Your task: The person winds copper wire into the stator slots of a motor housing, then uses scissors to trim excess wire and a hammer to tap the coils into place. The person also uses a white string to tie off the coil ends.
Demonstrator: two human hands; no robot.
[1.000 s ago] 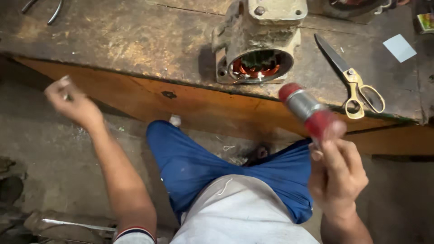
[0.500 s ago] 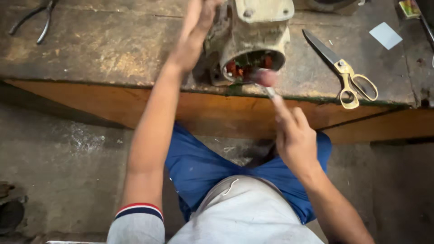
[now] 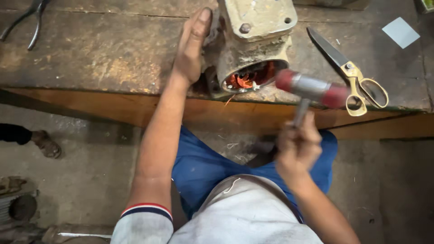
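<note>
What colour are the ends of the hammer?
Red, on the grey-barrelled mallet held in the right hand; the head view shows it.

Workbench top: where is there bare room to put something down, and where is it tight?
The widest bare patch of the worn wooden workbench lies between the dark pliers and the left hand. A smaller one sits between the brass-handled scissors and the white paper square. It is crowded around the rusty motor housing, with the right hand holding the red-ended mallet at its opening.

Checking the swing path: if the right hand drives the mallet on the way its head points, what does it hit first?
Most likely the rim of the motor housing: the mallet in the right hand has its red end beside the opening showing copper windings. Depth is unclear.
</note>
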